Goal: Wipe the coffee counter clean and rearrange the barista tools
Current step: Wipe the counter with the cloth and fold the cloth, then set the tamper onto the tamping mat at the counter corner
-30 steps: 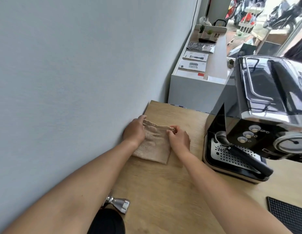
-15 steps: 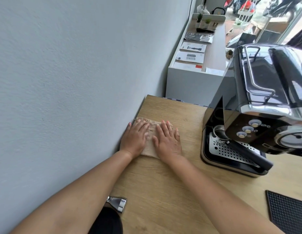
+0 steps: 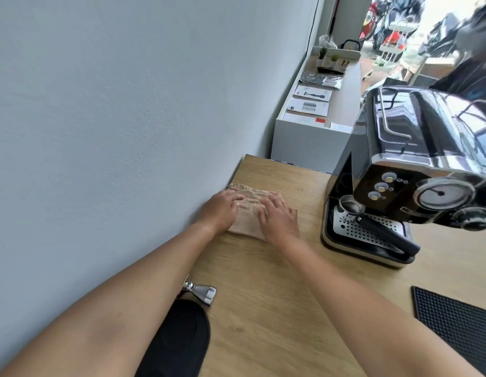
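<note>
Pressing down on a folded beige cloth (image 3: 248, 213), both hands are lying palm-down on it, side by side. The left hand (image 3: 218, 210) is covering the cloth's wall-side edge, its fingers lightly bent and resting on the fabric. The right hand (image 3: 280, 219) is lying flat over the opposite edge, fingers a little spread and pointing toward 12 o'clock. Neither hand is pinching anything.

The cloth is sitting on the wooden counter (image 3: 263, 295), tight against the grey wall (image 3: 114, 131), near the counter's far corner. Taking the cloth as the dial's centre, a black and chrome espresso machine (image 3: 415, 170) is standing at 3 o'clock, apart from the right hand. A portafilter (image 3: 372, 225) is sitting under its head, with the handle reaching out over the perforated drip tray (image 3: 345, 229).

At 6 o'clock, near the left forearm, a metal tamper (image 3: 202, 291) is lying on its side beside a dark rounded object (image 3: 182, 336) that is too unclear to name. A black ribbed mat (image 3: 459, 322) is lying at 4 o'clock. At 1 o'clock, beyond the counter's end, a white cabinet (image 3: 304, 142) is carrying printed sheets (image 3: 308, 106) and small potted plants (image 3: 327, 59).
</note>
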Available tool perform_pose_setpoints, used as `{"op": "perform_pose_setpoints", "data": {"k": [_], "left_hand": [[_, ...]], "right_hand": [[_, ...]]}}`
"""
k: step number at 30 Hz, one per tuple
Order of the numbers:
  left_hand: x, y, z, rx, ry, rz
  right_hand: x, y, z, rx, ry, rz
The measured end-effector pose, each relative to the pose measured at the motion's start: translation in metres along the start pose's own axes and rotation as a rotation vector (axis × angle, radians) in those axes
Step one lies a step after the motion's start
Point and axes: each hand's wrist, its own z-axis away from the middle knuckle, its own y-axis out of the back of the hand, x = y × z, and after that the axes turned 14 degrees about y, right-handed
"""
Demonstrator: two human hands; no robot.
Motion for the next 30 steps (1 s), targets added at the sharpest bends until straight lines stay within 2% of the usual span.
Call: {"op": "perform_pose_setpoints", "data": {"k": [3,8,14,20,23,27,30], "left_hand": [[-0.007,0.017,0.033,0.097,0.067,0.135],[-0.027,0.023,0.088,0.158,0.119,0.233],[-0.053,0.021,0.168,0.114,0.163,0.335],[-0.087,0.020,0.247,0.053,0.242,0.436],[-0.100,0.017,0.274,0.015,0.369,0.484],[-0.115,0.012,0.309,-0.004,0.618,0.421],[-0.120,0.004,0.329,-0.188,0.813,0.422]], "right_hand": [[-0.015,-0.002,0.029,0.094,-0.003,-0.023],[-0.041,-0.010,0.077,0.141,-0.052,-0.098],[-0.079,-0.021,0.128,0.137,-0.102,-0.301],[-0.122,-0.029,0.166,0.029,-0.102,-0.374],[-0.137,-0.029,0.168,0.005,-0.131,-0.401],[-0.151,-0.035,0.166,-0.031,-0.130,-0.419],[-0.153,-0.038,0.161,-0.030,-0.121,-0.392]]}}
